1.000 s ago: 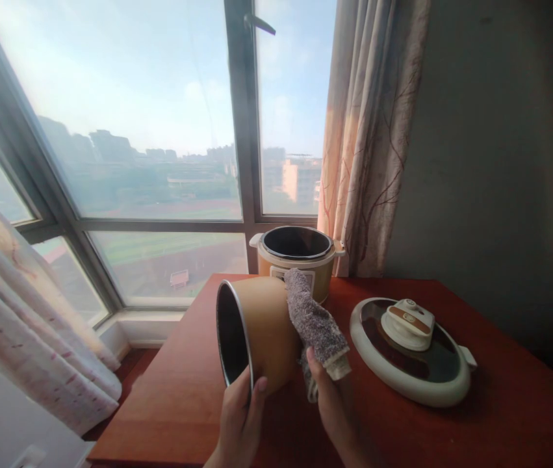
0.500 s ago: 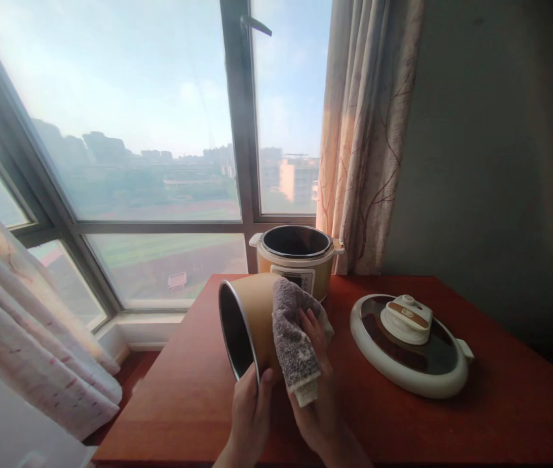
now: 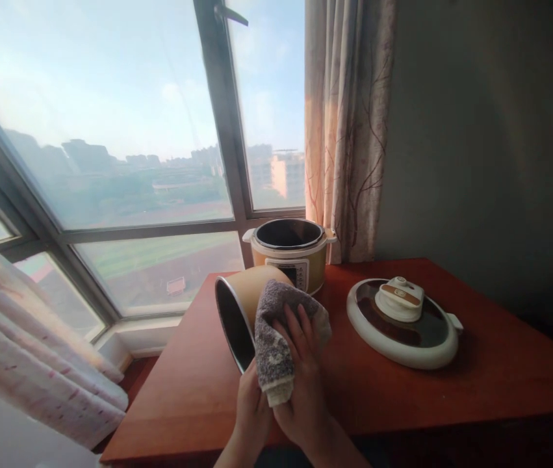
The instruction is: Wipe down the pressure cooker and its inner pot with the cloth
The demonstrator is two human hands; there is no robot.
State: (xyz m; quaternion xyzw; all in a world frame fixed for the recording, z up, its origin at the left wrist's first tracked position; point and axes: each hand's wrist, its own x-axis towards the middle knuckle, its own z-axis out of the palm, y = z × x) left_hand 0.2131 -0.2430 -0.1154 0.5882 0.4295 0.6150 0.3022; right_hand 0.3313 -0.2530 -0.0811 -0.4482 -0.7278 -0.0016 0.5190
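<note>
My left hand (image 3: 251, 400) grips the rim of a tan inner pot (image 3: 253, 286), which lies tipped on its side with its dark mouth facing left. Over the pot's outer wall, my right hand (image 3: 301, 364) presses a grey-purple towel (image 3: 275, 338) with a pale edge. The towel covers the pot's right part and some of my left fingers. Just behind stands the pressure cooker body (image 3: 316, 266), open at the top, with a control panel on its front. Its lid (image 3: 393, 354), white-rimmed with a raised knob, rests flat to the right.
A red-brown wooden table (image 3: 179, 403) carries all these things. Behind it are large windows with a grey frame (image 3: 230, 130). Patterned curtains (image 3: 347, 143) hang at the back and at the left, and a dark wall (image 3: 461, 149) stands on the right.
The towel and my right hand have moved left along the pot, toward its rim and my left hand. My view has tilted and shifted slightly.
</note>
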